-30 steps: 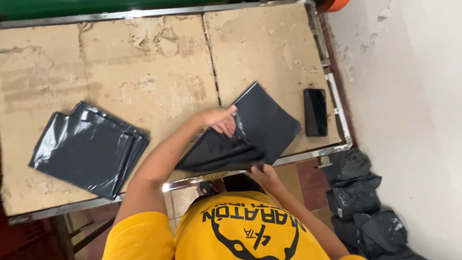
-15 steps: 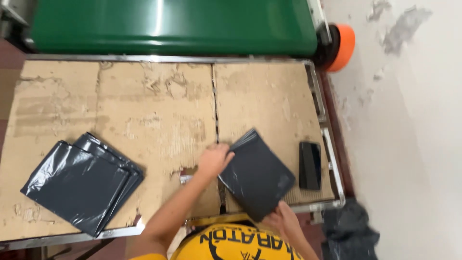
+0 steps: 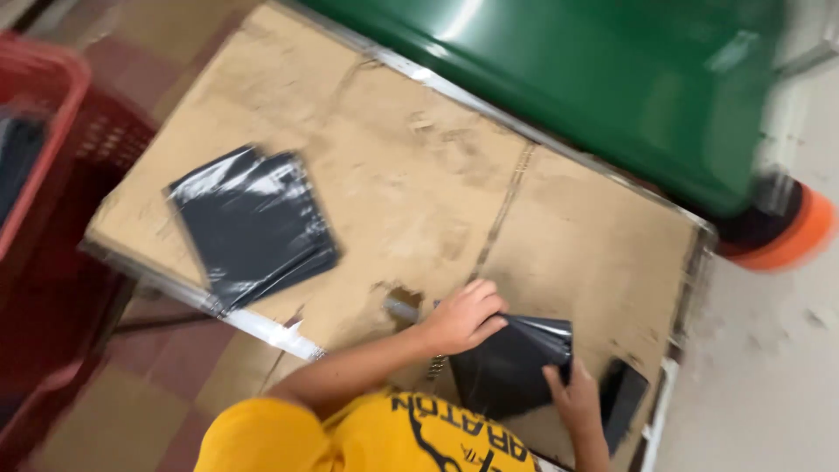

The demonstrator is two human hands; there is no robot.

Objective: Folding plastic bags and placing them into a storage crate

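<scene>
The view has swung left; both hands (image 3: pixel 516 354) grip a dark bag (image 3: pixel 511 371) beside a phone (image 3: pixel 622 402)

Cardboard-topped table (image 3: pixel 376 166), green bin (image 3: pixel 612 79), tiled floor (image 3: pixel 140 367)

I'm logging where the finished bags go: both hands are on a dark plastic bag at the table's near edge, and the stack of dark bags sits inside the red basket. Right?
Not quite. The head view shows the stack of dark bags lying on the cardboard-covered table, not inside the red basket beside it. The rest holds: the left hand and right hand are both on the dark plastic bag at the near edge.
</scene>
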